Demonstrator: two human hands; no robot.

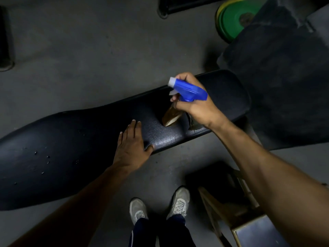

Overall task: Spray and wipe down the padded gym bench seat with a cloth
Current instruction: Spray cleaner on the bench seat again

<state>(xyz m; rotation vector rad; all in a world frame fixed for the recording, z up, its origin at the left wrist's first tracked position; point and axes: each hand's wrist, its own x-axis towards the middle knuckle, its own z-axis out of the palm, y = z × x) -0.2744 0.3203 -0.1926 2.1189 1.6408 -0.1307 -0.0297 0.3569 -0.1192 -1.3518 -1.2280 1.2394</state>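
Observation:
A long black padded bench seat [71, 139] runs from lower left to upper right. Small droplets sit on its left part. My right hand [194, 102] holds a spray bottle [188, 90] with a blue trigger head and an amber body above the seat's right half, nozzle pointing left. A finger rests on the trigger. My left hand [132, 144] lies flat on the seat near its front edge, fingers apart, holding nothing. No cloth is in view. A tear in the padding [191, 123] shows just under my right wrist.
Green and yellow weight plates [233, 18] stand at the upper right beside a dark padded block [277, 82]. A wooden-framed stool or box [249, 220] sits at the lower right by my shoes [158, 204]. A black bar base [170, 6] lies at the top, on grey floor.

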